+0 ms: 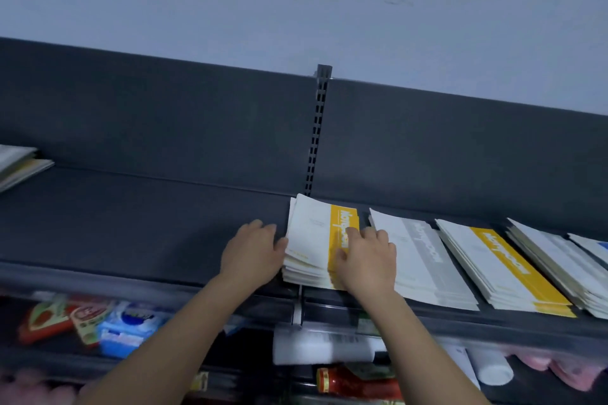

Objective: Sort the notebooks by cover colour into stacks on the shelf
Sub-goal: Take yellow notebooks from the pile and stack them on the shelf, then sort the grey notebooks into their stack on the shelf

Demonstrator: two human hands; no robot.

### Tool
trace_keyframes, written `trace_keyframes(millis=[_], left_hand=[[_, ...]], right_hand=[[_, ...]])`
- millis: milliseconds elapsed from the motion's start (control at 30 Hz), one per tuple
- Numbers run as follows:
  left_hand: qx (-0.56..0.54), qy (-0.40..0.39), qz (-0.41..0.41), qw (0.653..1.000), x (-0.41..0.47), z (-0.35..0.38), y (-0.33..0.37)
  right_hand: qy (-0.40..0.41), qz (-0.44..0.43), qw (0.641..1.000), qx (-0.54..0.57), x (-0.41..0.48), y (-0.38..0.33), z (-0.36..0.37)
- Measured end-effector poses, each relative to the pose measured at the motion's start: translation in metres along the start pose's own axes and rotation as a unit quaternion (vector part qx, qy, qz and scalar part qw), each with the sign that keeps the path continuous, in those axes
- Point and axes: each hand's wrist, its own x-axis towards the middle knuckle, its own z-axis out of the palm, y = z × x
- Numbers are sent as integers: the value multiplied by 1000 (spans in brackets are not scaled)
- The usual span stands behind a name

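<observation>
A stack of white notebooks with a yellow band (312,237) lies on the dark shelf (148,220) near its middle upright. My left hand (253,253) presses against the stack's left edge with fingers fairly straight. My right hand (365,260) lies flat on top of the stack, over the yellow band. To the right lie a grey-banded stack (424,260), another yellow-banded stack (503,270), a further pale stack (559,263) and a blue-marked notebook (595,246) at the frame edge.
A few books (19,164) lie at the far left of the shelf. A slotted metal upright (317,131) splits the dark back panel. Below the shelf's front lip sit blurred packaged goods (98,325), a white bottle (325,348) and a red bottle (358,385).
</observation>
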Motion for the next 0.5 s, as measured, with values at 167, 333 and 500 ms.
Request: trace_keyframes(millis=[167, 333, 500], left_hand=[[185, 79, 5, 980, -12, -31, -32], [276, 118, -34, 953, -33, -70, -86], [340, 121, -88, 929, -60, -113, -141]], right_hand=[[22, -93, 992, 76, 9, -37, -5], [59, -210, 969, 116, 11, -97, -8], [39, -301, 949, 82, 7, -164, -11]])
